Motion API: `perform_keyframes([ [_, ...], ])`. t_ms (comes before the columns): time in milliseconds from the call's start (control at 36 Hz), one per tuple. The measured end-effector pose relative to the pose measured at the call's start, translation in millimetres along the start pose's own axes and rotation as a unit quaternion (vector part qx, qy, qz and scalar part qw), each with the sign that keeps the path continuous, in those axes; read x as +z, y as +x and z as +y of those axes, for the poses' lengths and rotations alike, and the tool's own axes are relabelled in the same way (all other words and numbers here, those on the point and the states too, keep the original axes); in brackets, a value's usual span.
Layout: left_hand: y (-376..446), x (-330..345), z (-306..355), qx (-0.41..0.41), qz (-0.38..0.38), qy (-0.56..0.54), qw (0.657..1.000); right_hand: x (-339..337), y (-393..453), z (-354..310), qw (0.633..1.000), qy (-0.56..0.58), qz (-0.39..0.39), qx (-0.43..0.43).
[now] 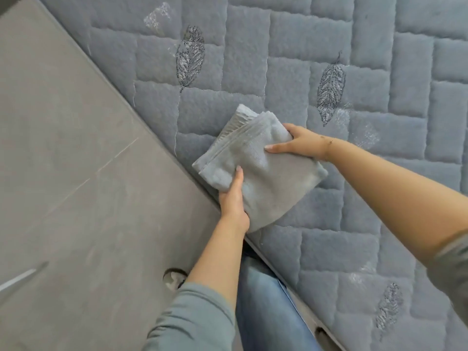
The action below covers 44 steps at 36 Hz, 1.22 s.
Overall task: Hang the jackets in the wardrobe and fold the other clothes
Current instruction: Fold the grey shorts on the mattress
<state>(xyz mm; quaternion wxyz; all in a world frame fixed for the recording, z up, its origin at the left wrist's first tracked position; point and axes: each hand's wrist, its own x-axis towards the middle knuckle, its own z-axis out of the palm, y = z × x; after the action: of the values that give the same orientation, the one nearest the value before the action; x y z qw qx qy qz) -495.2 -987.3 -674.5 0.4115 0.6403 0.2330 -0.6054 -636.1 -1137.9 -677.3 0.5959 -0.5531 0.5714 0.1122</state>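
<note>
Gripping an unlabelled folded grey cloth, both hands.

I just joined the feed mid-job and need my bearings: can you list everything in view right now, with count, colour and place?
folded cloth: one, light grey, held over the near edge of the bed
quilted bedspread: one, blue-grey with embroidered leaves, covering the bed across the right and top
floor: grey tiles, left side
slipper: one, pale, on the floor at the bottom, partly hidden by the left arm
jeans: blue, the person's legs, bottom centre beside the bed
sleeve: grey-green, on the left forearm
left hand: grips the cloth's near left edge
right hand: grips the cloth's far right edge
</note>
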Motion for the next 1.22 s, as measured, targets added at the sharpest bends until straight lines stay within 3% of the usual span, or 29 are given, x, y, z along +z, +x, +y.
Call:
perform_keyframes([
  [139, -20.6, -50.4, 27.4, 0.063, -0.049, 0.048, 0.996, 29.1, -36.2, -14.4, 0.988, 0.149, -0.014, 0.032],
  [306, -101.6, -154.0, 67.2, 0.159, -0.061, 0.108, 0.979, 89.0, -117.9, -81.4, 0.983, 0.178, -0.042, 0.006],
  [444, -197.2, -244.8, 103.3, 0.240, -0.128, 0.055, 0.961, 149.9, -198.0, -172.5, 0.975, 0.194, -0.079, -0.075],
  [556, -273.9, -311.1, 130.6, 0.280, -0.131, -0.041, 0.950, 196.6, -247.3, -253.5, 0.962, 0.194, -0.145, -0.128],
  [750, -425.2, -437.0, 167.8, 0.368, -0.039, -0.133, 0.919, 294.6, -353.0, -416.8, 0.916, 0.049, -0.291, -0.274],
  [889, -513.7, -505.2, 170.8, 0.427, 0.021, -0.210, 0.879, 347.6, -418.8, -498.5, 0.853, -0.072, -0.378, -0.353],
  [1028, -581.4, -547.8, 168.6, 0.499, 0.099, -0.281, 0.813, 413.6, -465.2, -554.9, 0.792, -0.123, -0.467, -0.373],
  [1222, -668.3, -612.3, 140.6, 0.547, 0.162, -0.343, 0.747, 516.8, -542.5, -613.7, 0.735, -0.143, -0.550, -0.369],
])
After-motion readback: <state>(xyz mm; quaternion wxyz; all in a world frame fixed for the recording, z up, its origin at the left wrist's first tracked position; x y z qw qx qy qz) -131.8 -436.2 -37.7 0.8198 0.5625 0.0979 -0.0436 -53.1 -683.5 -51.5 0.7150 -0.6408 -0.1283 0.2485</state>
